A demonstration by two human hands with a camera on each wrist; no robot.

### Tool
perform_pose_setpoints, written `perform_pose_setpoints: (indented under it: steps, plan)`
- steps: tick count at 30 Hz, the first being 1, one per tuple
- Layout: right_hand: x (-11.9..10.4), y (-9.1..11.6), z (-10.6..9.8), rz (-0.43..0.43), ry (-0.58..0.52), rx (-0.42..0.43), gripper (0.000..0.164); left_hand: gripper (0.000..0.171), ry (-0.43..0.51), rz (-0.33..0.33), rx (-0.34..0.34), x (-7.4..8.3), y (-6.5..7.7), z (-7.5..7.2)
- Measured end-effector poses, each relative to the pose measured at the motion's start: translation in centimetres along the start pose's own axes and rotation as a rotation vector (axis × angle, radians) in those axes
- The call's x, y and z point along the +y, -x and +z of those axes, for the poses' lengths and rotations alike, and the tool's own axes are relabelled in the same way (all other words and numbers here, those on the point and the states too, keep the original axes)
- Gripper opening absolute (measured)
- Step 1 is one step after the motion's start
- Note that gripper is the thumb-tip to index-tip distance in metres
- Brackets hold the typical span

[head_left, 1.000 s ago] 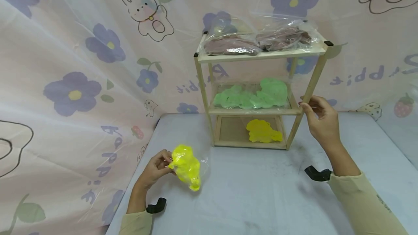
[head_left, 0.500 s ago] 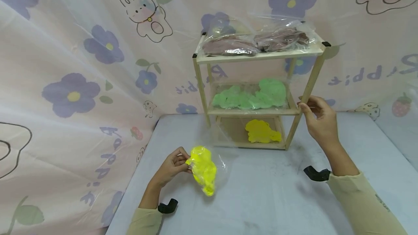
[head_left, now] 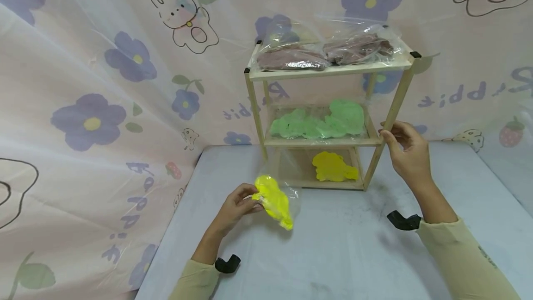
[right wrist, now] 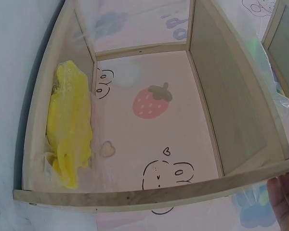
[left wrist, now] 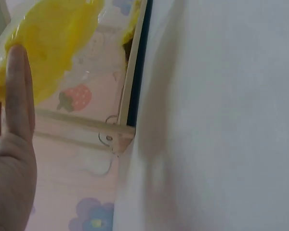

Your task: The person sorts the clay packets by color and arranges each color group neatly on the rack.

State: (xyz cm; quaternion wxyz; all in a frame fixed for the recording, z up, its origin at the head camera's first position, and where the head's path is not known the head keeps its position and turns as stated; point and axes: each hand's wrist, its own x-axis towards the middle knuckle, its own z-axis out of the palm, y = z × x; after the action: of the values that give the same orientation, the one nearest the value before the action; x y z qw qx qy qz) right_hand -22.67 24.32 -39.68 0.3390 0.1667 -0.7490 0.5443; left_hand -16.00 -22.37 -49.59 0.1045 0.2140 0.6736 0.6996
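Note:
My left hand (head_left: 233,209) pinches a clear plastic bag holding a yellow, lumpy mass (head_left: 272,203) by its left edge, above the table in front of the rack. In the left wrist view, straight fingers (left wrist: 19,91) lie along the yellow bag (left wrist: 53,43). My right hand (head_left: 410,154) grips the right front post of a three-level wooden rack (head_left: 322,142) between thumb and fingers, at the middle shelf. Another yellow bag (head_left: 333,166) lies on the right part of the bottom shelf; the right wrist view shows this bag (right wrist: 70,125) from the side.
Bagged green pieces (head_left: 318,121) cover the middle shelf. Two clear bags with brown contents (head_left: 293,57) lie on the top shelf. The rack stands on a white-covered table (head_left: 333,244) before a patterned curtain (head_left: 96,73).
My left hand has carried the yellow bag to the right, and lately up, closer to the rack's lower left. The right hand keeps its hold on the post.

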Motion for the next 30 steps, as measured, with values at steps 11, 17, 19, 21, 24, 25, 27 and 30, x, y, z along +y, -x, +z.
perform_pose_setpoints:
  steps: [11,17,19,21,24,25,27,30]
  plan:
    - [0.1,0.1,0.1,-0.006,-0.016,0.005,0.027,0.032,-0.023,-0.011,0.102,-0.2,-1.6,2.5]
    - [0.1,0.0,0.1,-0.001,-0.010,0.011,0.027,0.048,0.121,-0.082,0.210,0.0,-2.3,4.0]
    - [0.1,0.0,0.0,0.001,-0.008,0.014,0.027,0.043,0.187,-0.103,0.241,0.0,-2.5,4.4]
    - [0.1,0.0,0.0,0.004,-0.006,0.013,0.027,0.036,0.244,-0.113,0.266,-0.1,-2.7,4.8]
    - [0.1,0.0,0.1,0.006,-0.008,0.011,0.027,0.034,0.291,-0.115,0.296,-0.3,-3.1,5.2]
    - [0.1,0.0,0.1,0.007,-0.009,0.010,0.027,0.035,0.298,-0.116,0.305,-0.3,-3.3,5.4]
    - [0.1,0.0,0.1,0.006,-0.008,0.009,0.026,0.036,0.306,-0.118,0.320,-0.5,-3.5,5.6]
    - [0.2,0.1,0.1,0.005,-0.009,0.009,0.026,0.038,0.322,-0.122,0.346,-0.5,-3.9,5.9]
